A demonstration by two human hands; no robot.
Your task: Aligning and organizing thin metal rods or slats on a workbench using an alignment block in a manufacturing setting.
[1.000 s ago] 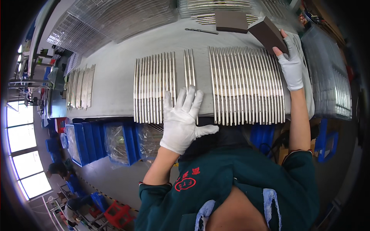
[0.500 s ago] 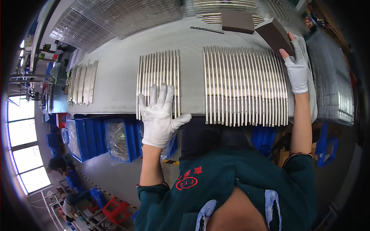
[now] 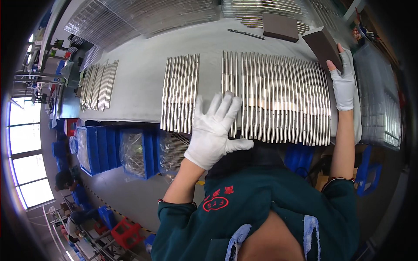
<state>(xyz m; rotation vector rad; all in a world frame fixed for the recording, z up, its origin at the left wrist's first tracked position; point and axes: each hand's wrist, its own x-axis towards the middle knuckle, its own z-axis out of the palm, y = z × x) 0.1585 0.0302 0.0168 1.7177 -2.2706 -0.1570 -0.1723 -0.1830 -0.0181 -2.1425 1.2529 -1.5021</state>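
My left hand (image 3: 213, 132), in a white glove, lies flat with fingers spread over a narrow strip of shiny metal rods (image 3: 230, 69). These sit just left of a wide row of similar rods (image 3: 285, 95), a slim gap between them. On the other side of the hand is a smaller group of rods (image 3: 180, 91), lined up side by side. My right hand (image 3: 344, 89), gloved with bare thumb and fingertip showing, grips a dark brown rectangular block (image 3: 324, 47). It holds the block tilted beside the upper right end of the wide row.
On the grey-covered table (image 3: 139, 65) lie a drill bit (image 3: 246, 34), a second brown block (image 3: 281, 27) and more rods (image 3: 100, 85) at far left. Clear plastic trays (image 3: 143, 19) line the back; clear plastic (image 3: 378, 98) stands right. Blue crates (image 3: 102, 150) sit below the front edge.
My left hand has slid right, and several rods have moved with it from the smaller group toward the wide row. My right hand still grips the block. The view has shifted slightly.
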